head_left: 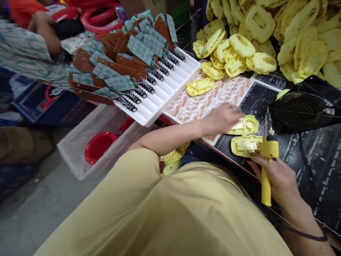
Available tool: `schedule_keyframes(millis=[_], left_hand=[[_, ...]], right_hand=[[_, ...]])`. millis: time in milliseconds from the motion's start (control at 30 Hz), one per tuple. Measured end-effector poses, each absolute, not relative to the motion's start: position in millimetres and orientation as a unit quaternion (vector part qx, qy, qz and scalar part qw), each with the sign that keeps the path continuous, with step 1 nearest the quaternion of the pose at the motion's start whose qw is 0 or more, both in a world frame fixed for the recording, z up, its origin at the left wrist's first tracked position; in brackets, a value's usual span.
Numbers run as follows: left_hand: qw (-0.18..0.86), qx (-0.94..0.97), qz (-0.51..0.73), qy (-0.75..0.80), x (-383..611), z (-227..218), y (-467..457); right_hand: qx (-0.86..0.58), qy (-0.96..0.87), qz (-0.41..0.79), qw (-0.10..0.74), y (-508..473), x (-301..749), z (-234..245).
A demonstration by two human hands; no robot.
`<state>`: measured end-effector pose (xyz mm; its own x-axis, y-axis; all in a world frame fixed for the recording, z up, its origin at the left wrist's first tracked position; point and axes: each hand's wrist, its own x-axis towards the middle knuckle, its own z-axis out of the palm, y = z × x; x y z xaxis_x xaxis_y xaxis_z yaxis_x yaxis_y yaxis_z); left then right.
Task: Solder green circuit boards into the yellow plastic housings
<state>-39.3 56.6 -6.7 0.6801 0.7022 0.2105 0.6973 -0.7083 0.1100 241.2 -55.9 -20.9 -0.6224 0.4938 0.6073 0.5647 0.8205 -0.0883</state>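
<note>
My right hand is closed round a yellow soldering gun, its metal tip pointing away from me. Its fingers are beside a yellow plastic shell half that lies hollow side up on the table, partly behind the tool. My left hand is bent over the left end of a second yellow shell half, just beyond the first. Its fingers are curled and pinched together; the fingertips are blurred, and what they hold is hidden.
A white ridged tray carries several wired circuit boards at the left. Yellow shells pile up at the back. A black fan stands right. A red ring-shaped part lies in a bin. Another person's arm is upper left.
</note>
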Motion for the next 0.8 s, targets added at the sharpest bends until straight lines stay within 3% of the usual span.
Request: schedule_keyframes(millis=[167,267,433,600,800], left_hand=[[0.022,0.768,-0.022,0.640,-107,15,95],[0.033,0.785,-0.091,0.611,-128,20,91],[0.076,0.875,-0.052,0.476,-122,10,88],[0.035,0.808,0.021,0.588,-89,14,96],[0.056,0.811,-0.105,0.572,-48,37,81]], right_hand=[[-0.350,-0.874,-0.056,0.332,-59,251,-21],[-0.346,-0.879,-0.060,0.324,-55,253,-24],[-0.350,-0.876,-0.056,0.327,-53,253,-29],[-0.350,-0.876,-0.066,0.324,-52,255,-34],[-0.335,-0.878,-0.097,0.327,-47,254,-36]])
